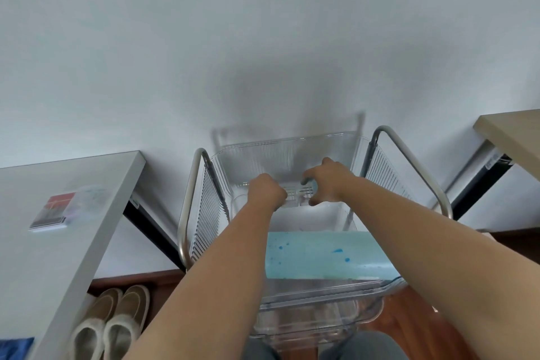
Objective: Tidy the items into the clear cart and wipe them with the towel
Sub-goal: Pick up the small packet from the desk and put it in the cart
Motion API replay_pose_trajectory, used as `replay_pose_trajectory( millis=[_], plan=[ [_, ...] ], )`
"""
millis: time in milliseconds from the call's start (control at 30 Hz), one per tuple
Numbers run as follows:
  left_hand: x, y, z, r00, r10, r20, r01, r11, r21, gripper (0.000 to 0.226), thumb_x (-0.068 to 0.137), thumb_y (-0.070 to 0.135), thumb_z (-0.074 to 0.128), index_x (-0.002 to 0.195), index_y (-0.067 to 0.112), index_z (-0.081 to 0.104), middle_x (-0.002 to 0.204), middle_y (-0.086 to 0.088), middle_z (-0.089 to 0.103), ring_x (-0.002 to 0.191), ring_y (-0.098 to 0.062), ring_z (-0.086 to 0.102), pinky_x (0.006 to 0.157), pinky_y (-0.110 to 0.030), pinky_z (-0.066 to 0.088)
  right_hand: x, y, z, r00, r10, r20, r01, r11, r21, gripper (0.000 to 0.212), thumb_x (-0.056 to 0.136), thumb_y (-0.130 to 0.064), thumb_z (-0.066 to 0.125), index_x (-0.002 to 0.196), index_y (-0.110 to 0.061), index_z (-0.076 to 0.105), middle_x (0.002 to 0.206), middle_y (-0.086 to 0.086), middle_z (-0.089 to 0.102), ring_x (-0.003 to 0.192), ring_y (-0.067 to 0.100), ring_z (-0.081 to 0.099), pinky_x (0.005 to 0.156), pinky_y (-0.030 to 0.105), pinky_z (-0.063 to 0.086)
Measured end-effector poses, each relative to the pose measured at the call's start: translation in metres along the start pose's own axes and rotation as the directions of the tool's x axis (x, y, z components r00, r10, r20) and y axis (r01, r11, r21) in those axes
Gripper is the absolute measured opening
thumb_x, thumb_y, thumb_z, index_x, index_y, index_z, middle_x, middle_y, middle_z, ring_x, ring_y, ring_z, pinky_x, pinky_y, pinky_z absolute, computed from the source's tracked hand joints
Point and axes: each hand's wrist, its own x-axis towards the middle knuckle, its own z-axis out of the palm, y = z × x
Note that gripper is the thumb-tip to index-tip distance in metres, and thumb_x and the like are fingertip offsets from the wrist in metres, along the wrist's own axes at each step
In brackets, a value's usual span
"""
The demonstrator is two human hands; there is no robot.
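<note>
both hands were deep in the cart's [292, 155] top bin, at a small clear box [301, 197] set against the far wall. left hand [267, 191] was curled tight at the box's left end, knuckles up; can't tell if the fingers actually had it or were just bunched beside it. right hand [327, 181] was hooked over the right end, thumb and fingers bent round it, so prob. gripping (contact itself was hidden behind the hand). the towel [330, 254], pale blue w/ darker blue spots, lay across the near part of the same bin, untouched and apart from both hands.

step in hand looked like seating the box in the bin. to do it well, imo:
- keep both ends level so it goes down flat, not cocked on the ribbed floor.
- push it square to the far wall, leaving room nearer the towel for more items.
- clear plastic on clear plastic is slick and hard to read; go by feel and let go only once it stops rocking.
- don't lean on the rim; cart probably rolls (wheels not in view).

other stuff to tidy: a red-and-white packet [54, 210] sat on the grey worktop [96, 184] to the left, well apart from the cart. slippers [111, 321] on the floor under it.
</note>
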Motion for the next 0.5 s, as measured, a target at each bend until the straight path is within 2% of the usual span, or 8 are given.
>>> replay_pose_trajectory(
  millis=[67, 133, 200, 267, 300, 367, 433, 500],
  plan=[
    [-0.001, 0.001, 0.0, 1.0, 0.012, -0.006, -0.012, 1.0, 0.008, 0.005, 0.08, -0.001, 0.064, 0.077, 0.003, 0.065, 0.077, -0.01, 0.07, 0.081, -0.029, 0.074, 0.076, -0.037, 0.062, 0.0, 0.001, 0.001, 1.0, 0.007, -0.003, -0.007, 1.0, 0.003, 0.062, 0.066, -0.047, 0.078, 0.125, -0.038, 0.057, 0.116, 0.011, 0.049, 0.102, 0.031, 0.053, 0.091, 0.038, 0.046],
    [0.0, 0.001, 0.001, 1.0, 0.019, 0.005, -0.019, 1.0, 0.015, 0.027, 0.081, -0.001, 0.064, 0.064, 0.013, 0.049, 0.067, -0.003, 0.058, 0.08, -0.029, 0.074, 0.078, -0.038, 0.062, 0.0, 0.001, 0.001, 1.0, 0.012, -0.012, -0.012, 1.0, 0.003, 0.062, 0.067, -0.047, 0.077, 0.124, -0.039, 0.057, 0.117, 0.011, 0.049, 0.102, 0.031, 0.053, 0.091, 0.038, 0.045],
    [0.0, 0.001, 0.001, 1.0, 0.016, -0.01, -0.015, 1.0, 0.009, 0.035, 0.082, -0.001, 0.065, 0.062, 0.017, 0.043, 0.066, -0.001, 0.054, 0.082, -0.029, 0.074, 0.079, -0.038, 0.061, 0.001, 0.001, 0.002, 1.0, 0.015, -0.02, -0.015, 1.0, 0.009, 0.061, 0.067, -0.047, 0.077, 0.124, -0.04, 0.057, 0.117, 0.011, 0.049, 0.103, 0.031, 0.053, 0.092, 0.038, 0.045],
    [0.001, -0.001, 0.001, 1.0, 0.015, -0.008, -0.015, 1.0, -0.019, 0.034, 0.082, -0.002, 0.067, 0.063, 0.016, 0.045, 0.073, -0.006, 0.059, 0.085, -0.03, 0.074, 0.081, -0.04, 0.061, 0.001, 0.001, 0.003, 1.0, 0.021, -0.021, -0.021, 1.0, 0.017, 0.061, 0.067, -0.047, 0.077, 0.125, -0.04, 0.056, 0.119, 0.011, 0.05, 0.104, 0.032, 0.054, 0.093, 0.039, 0.046],
    [0.001, -0.002, 0.001, 1.0, 0.024, -0.012, -0.025, 0.999, -0.032, 0.028, 0.082, -0.002, 0.068, 0.066, 0.013, 0.05, 0.081, -0.009, 0.062, 0.087, -0.031, 0.073, 0.082, -0.04, 0.061, 0.001, 0.001, 0.004, 0.999, 0.024, -0.022, -0.024, 0.999, 0.021, 0.062, 0.068, -0.047, 0.077, 0.125, -0.04, 0.056, 0.119, 0.011, 0.05, 0.105, 0.031, 0.054, 0.094, 0.039, 0.046],
    [-0.001, -0.003, 0.001, 0.999, 0.043, -0.018, -0.044, 0.998, -0.049, 0.008, 0.083, -0.001, 0.067, 0.088, 0.004, 0.065, 0.096, -0.012, 0.065, 0.091, -0.031, 0.071, 0.083, -0.037, 0.06, 0.0, 0.0, 0.003, 1.0, 0.02, -0.019, -0.02, 1.0, 0.021, 0.064, 0.068, -0.047, 0.077, 0.127, -0.039, 0.055, 0.122, 0.011, 0.052, 0.109, 0.031, 0.052, 0.095, 0.039, 0.045],
    [-0.003, -0.003, -0.003, 0.998, 0.048, -0.029, -0.049, 0.998, -0.042, 0.017, 0.084, 0.001, 0.067, 0.101, 0.005, 0.067, 0.105, -0.012, 0.065, 0.092, -0.028, 0.068, 0.083, -0.033, 0.057, -0.002, -0.003, -0.003, 1.0, -0.002, -0.017, 0.003, 0.999, 0.033, 0.066, 0.068, -0.046, 0.078, 0.129, -0.037, 0.054, 0.126, 0.008, 0.055, 0.117, 0.028, 0.047, 0.095, 0.04, 0.043],
    [-0.009, 0.001, -0.015, 0.995, 0.085, -0.049, -0.088, 0.995, -0.047, 0.027, 0.086, 0.004, 0.067, 0.112, 0.009, 0.065, 0.116, -0.011, 0.063, 0.099, -0.026, 0.065, 0.084, -0.032, 0.054, -0.006, -0.005, -0.015, 0.998, -0.016, -0.061, 0.023, 0.993, 0.119, 0.063, 0.071, -0.043, 0.079, 0.129, -0.032, 0.056, 0.13, 0.001, 0.058, 0.122, 0.024, 0.045, 0.097, 0.039, 0.041]
  ],
)
